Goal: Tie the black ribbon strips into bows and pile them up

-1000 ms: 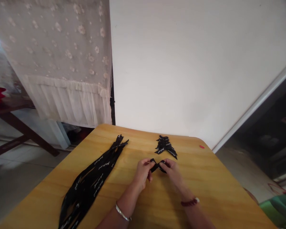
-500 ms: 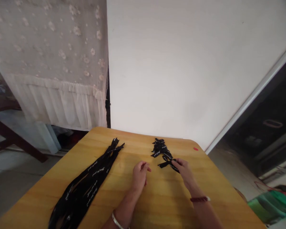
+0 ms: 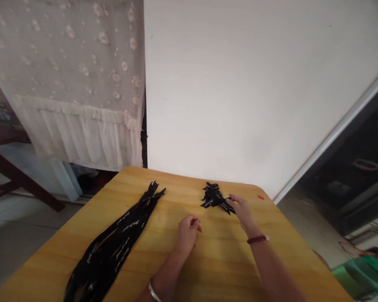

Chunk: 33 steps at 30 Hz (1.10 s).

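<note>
Fingers: on the left hand (image 3: 187, 234), nearer the person than the ribbon pile (image 3: 211, 195) and left of it, they curl loosely inward with nothing seen in them, though whether the tips meet cannot be told; on the right hand (image 3: 243, 212), just right of the pile, thumb and forefinger pinch a black ribbon piece (image 3: 222, 202).
Ribbon bundle (image 3: 113, 245): long black strands with white lettering, well left of the pile and reaching nearer the person.
Wooden table (image 3: 170, 203): under the pile, bundle and hands.
Ribbon pile: short black lengths overlapping, with angled ends jutting out.
Black ribbon piece: at the pile's near right edge, touching or just above it; which, the view does not settle.
Handling: it looks very light, soft and limp, probably a little slippery and easily creased, but hardly fragile; its middle seems the best place to pinch, leaving the ends free.
Red bracelet (image 3: 257, 239): on the right wrist, right of the pile and nearer the person.
Red scrap (image 3: 261, 197): right of the pile, well apart.
</note>
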Each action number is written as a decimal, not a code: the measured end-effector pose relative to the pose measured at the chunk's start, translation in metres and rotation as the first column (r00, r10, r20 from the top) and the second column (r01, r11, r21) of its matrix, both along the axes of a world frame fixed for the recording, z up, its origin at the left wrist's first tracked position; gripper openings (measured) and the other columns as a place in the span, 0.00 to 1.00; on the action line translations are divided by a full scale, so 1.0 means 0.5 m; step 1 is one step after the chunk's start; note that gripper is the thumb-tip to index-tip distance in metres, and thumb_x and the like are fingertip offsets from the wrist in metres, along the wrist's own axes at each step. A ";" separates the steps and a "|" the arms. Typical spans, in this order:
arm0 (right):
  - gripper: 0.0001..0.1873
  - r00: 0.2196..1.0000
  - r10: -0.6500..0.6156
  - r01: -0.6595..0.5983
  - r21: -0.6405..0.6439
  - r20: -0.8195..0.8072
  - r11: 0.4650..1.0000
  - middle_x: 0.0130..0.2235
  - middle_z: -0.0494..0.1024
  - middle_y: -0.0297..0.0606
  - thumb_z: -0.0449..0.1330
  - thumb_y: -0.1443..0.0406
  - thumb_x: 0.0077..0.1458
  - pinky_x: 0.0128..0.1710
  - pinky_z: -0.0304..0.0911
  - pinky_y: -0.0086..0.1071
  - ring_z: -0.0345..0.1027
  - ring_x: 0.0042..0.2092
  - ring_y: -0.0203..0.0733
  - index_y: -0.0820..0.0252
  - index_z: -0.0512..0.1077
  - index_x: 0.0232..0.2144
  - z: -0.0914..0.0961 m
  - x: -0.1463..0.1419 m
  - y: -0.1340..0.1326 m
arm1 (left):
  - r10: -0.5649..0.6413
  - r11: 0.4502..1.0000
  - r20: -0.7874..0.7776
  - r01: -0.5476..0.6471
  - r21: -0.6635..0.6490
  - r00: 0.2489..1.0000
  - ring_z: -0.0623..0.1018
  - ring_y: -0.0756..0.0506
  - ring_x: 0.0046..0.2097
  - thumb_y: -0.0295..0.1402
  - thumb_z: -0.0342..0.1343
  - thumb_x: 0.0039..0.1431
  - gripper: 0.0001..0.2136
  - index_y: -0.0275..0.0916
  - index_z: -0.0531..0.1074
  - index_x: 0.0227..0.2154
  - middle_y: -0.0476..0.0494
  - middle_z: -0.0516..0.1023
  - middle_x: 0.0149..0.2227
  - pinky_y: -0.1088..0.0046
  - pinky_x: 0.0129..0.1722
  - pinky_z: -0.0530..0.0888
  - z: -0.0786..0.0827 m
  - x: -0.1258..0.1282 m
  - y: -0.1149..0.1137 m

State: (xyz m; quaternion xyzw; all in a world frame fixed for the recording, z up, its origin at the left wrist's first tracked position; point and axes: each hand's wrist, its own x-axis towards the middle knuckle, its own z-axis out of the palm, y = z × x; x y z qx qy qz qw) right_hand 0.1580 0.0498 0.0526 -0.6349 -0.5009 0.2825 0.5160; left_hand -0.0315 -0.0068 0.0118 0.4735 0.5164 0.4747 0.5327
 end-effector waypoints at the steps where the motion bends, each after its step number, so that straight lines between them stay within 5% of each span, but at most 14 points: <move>1: 0.08 1.000 -0.001 0.001 -0.004 0.008 1.000 0.39 0.71 0.46 0.59 0.62 0.32 0.39 0.56 0.35 0.61 0.43 0.49 0.63 0.68 0.16 -0.003 -0.003 0.011 | -0.004 1.000 -0.010 0.004 0.005 1.000 0.55 0.58 0.08 0.34 0.47 0.46 0.06 0.38 0.63 0.20 0.53 0.68 0.17 0.82 0.06 0.51 -0.001 0.001 0.000; 11: 0.10 0.993 0.024 -0.019 -0.040 0.113 0.999 0.39 0.71 0.44 0.59 0.64 0.32 0.40 0.53 0.42 0.52 0.50 0.53 0.60 0.63 0.08 -0.042 -0.028 0.056 | -0.030 0.999 -0.089 0.032 0.023 0.996 0.58 0.56 0.11 0.35 0.46 0.46 0.08 0.38 0.63 0.19 0.50 0.68 0.18 0.81 0.09 0.52 0.003 0.003 -0.001; 17: 0.09 0.873 -0.003 0.147 -0.257 0.488 0.955 0.52 0.58 0.39 0.53 0.62 0.40 0.43 0.41 0.58 0.39 0.54 0.59 0.60 0.68 0.16 -0.042 -0.036 0.046 | -0.053 0.998 -0.175 0.060 0.036 0.983 0.58 0.56 0.12 0.35 0.43 0.48 0.09 0.37 0.64 0.21 0.50 0.68 0.18 0.80 0.11 0.55 0.003 0.003 -0.001; 33: 0.11 0.803 -0.026 0.180 -0.201 0.595 0.963 0.47 0.64 0.43 0.50 0.61 0.42 0.43 0.46 0.52 0.50 0.50 0.53 0.60 0.69 0.20 -0.055 -0.032 0.046 | -0.061 0.998 -0.221 0.066 0.014 0.973 0.59 0.56 0.13 0.35 0.43 0.48 0.09 0.36 0.64 0.21 0.50 0.68 0.19 0.81 0.11 0.55 0.012 0.002 -0.001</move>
